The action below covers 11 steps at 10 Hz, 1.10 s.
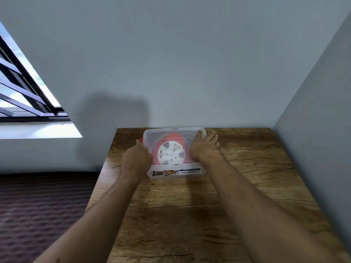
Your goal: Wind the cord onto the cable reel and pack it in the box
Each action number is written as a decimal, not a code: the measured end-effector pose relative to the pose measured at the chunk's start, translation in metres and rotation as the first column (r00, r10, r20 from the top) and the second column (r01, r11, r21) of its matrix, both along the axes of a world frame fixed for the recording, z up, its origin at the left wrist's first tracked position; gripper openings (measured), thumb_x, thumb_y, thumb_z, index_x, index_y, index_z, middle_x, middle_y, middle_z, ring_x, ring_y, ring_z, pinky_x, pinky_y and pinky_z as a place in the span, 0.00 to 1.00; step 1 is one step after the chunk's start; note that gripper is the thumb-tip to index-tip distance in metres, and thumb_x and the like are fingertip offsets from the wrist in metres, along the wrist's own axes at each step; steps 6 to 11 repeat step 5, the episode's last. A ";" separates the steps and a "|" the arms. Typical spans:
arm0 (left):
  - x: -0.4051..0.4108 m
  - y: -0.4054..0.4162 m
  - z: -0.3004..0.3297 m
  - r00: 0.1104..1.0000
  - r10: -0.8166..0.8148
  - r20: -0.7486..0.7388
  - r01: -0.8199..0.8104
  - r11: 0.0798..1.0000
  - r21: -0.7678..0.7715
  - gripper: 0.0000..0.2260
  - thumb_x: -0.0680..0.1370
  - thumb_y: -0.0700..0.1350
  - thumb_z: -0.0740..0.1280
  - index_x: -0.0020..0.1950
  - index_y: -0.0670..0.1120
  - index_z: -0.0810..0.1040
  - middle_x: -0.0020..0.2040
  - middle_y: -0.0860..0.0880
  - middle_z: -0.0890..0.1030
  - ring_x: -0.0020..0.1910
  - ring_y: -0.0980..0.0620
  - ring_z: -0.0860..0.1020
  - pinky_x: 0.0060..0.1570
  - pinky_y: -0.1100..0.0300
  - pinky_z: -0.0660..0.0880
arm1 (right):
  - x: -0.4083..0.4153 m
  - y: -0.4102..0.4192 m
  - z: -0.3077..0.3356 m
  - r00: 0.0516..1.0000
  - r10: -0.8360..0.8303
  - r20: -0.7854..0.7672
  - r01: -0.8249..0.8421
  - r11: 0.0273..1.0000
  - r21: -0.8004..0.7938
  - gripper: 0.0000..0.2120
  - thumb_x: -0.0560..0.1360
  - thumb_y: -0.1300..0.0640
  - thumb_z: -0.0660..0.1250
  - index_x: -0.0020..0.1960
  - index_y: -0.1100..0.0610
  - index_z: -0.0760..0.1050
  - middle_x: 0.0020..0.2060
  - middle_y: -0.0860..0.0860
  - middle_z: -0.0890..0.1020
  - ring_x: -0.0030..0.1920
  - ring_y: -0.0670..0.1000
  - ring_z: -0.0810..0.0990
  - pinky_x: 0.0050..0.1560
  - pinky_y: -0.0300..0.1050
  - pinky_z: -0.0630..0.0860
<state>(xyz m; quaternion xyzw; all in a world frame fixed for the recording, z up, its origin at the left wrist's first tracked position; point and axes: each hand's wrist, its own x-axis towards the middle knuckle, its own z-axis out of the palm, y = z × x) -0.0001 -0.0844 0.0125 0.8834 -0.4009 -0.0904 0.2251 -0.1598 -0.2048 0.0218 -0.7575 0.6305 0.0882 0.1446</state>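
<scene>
Clear plastic box (175, 173) w/ lid on is sitting flat on wooden table (209, 215), far edge, against wall. Printed label strip is showing along near side. Cable reel (171, 151), red rim w/ white hub, is lying flat inside, showing through lid. Red latch is protruding at box's left side.

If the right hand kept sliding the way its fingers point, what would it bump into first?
Probably the wall behind the table. The right hand lies along the box side, fingers aimed there; depth is hard to judge.

Both forearms (247, 196) are bare, with no sleeves in view.
</scene>
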 end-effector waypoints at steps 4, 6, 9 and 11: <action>0.040 -0.036 0.060 0.903 -0.364 0.227 0.345 0.931 0.119 0.33 0.84 0.59 0.48 0.82 0.39 0.48 0.83 0.41 0.50 0.83 0.45 0.47 0.80 0.50 0.46 | -0.012 -0.031 0.046 0.952 0.294 0.084 -0.283 0.952 -0.120 0.40 0.80 0.56 0.62 0.79 0.65 0.38 0.78 0.62 0.41 0.78 0.62 0.41 0.77 0.55 0.47; 0.065 -0.059 0.123 0.873 -0.308 0.379 0.327 0.945 0.014 0.33 0.84 0.59 0.50 0.81 0.37 0.51 0.82 0.38 0.53 0.82 0.42 0.50 0.80 0.49 0.48 | -0.011 -0.056 0.104 0.929 0.345 0.136 -0.306 0.920 -0.245 0.50 0.75 0.48 0.71 0.79 0.65 0.39 0.78 0.62 0.42 0.78 0.60 0.42 0.75 0.54 0.48; 0.065 -0.059 0.123 0.873 -0.308 0.379 0.327 0.945 0.014 0.33 0.84 0.59 0.50 0.81 0.37 0.51 0.82 0.38 0.53 0.82 0.42 0.50 0.80 0.49 0.48 | -0.011 -0.056 0.104 0.929 0.345 0.136 -0.306 0.920 -0.245 0.50 0.75 0.48 0.71 0.79 0.65 0.39 0.78 0.62 0.42 0.78 0.60 0.42 0.75 0.54 0.48; 0.065 -0.059 0.123 0.873 -0.308 0.379 0.327 0.945 0.014 0.33 0.84 0.59 0.50 0.81 0.37 0.51 0.82 0.38 0.53 0.82 0.42 0.50 0.80 0.49 0.48 | -0.011 -0.056 0.104 0.929 0.345 0.136 -0.306 0.920 -0.245 0.50 0.75 0.48 0.71 0.79 0.65 0.39 0.78 0.62 0.42 0.78 0.60 0.42 0.75 0.54 0.48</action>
